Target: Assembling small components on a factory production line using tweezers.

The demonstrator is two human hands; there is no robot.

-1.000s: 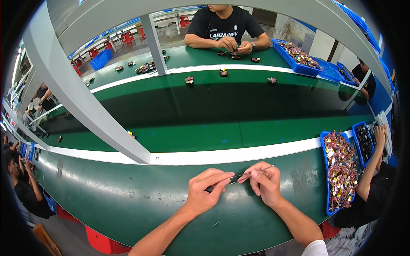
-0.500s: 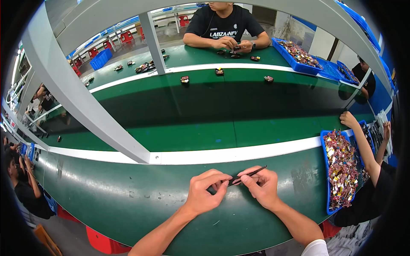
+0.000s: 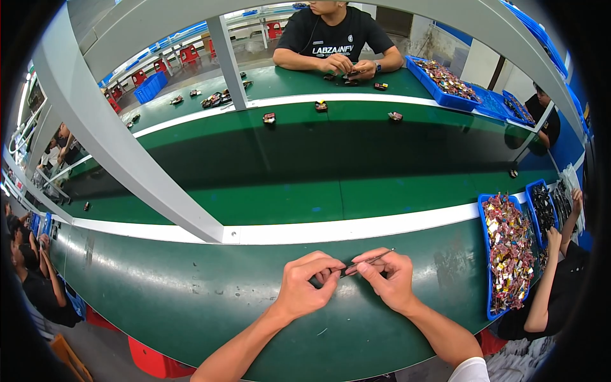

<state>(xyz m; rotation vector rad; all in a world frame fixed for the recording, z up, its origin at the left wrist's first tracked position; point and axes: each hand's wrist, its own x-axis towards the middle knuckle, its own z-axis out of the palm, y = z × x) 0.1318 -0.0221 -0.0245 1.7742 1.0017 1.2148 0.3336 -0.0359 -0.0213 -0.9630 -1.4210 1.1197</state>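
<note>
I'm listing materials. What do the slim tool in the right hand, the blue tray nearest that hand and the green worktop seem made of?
Slim tool: perhaps metal, from its thin, greyish shaft; finish unclear.
Blue tray: probably moulded plastic, evenly coloured with a smooth rim.
Green worktop: perhaps semi-gloss laminate or rubber-like sheet, from bright reflections and scuffs.

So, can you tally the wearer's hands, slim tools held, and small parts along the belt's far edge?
Left hand and right hand: 2
Slim dark tool: 1
Small parts by the far edge of the belt: 3
Total: 6
</note>
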